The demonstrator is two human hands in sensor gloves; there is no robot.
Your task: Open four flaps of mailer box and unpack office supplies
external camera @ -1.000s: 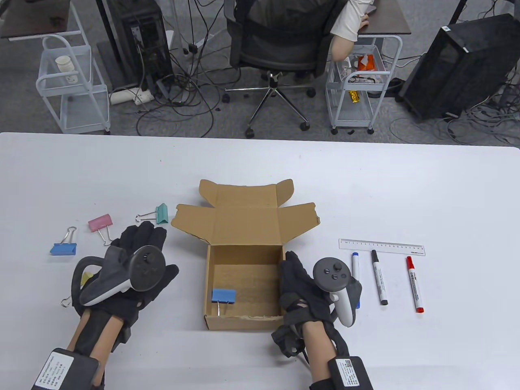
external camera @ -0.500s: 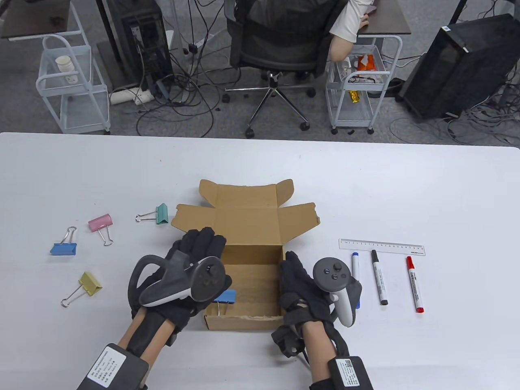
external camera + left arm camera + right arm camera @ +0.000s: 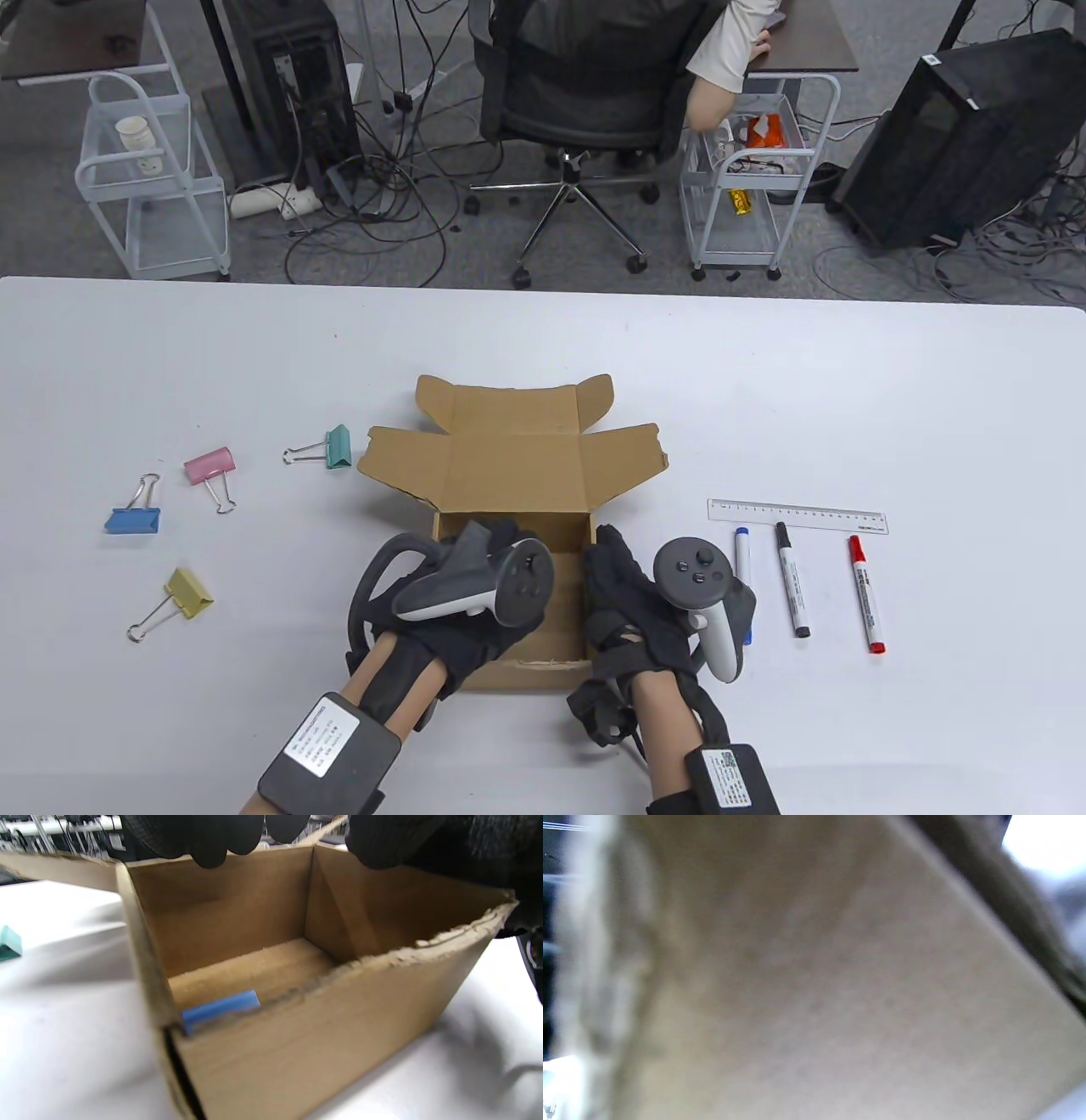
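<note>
Cardboard mailer box [image 3: 509, 463], brown, flaps folded back, stands on the white table [image 3: 543, 356] between the two hands. Left hand [image 3: 475, 594], black glove, tracker on its back, hovers over the box's open top on its left side. The left wrist view shows its fingertips [image 3: 203, 840] hanging above the cavity, loosely spread and clear of the walls, holding nothing. Right hand [image 3: 632, 607], black glove, tracker on its back, lies against the box's right wall with fingers up at the rim; whether they curl over the edge cannot be told. The right wrist view is filled with blurred cardboard.

Inside the box: one blue binder clip [image 3: 220, 1010] on the floor, in the near corner below the left hand.

Left of the left hand, on the table:
- yellow binder clip [image 3: 182, 594], nearest
- blue binder clip [image 3: 133, 518]
- pink binder clip [image 3: 210, 467]
- teal binder clip [image 3: 335, 446], just beside the box's left flap

Right of the right hand, on the table:
- blue marker [image 3: 742, 552], just beside the hand, partly hidden by the tracker
- black marker [image 3: 792, 590]
- red marker [image 3: 865, 603]
- clear ruler [image 3: 797, 516], lying crosswise beyond the marker tips
</note>
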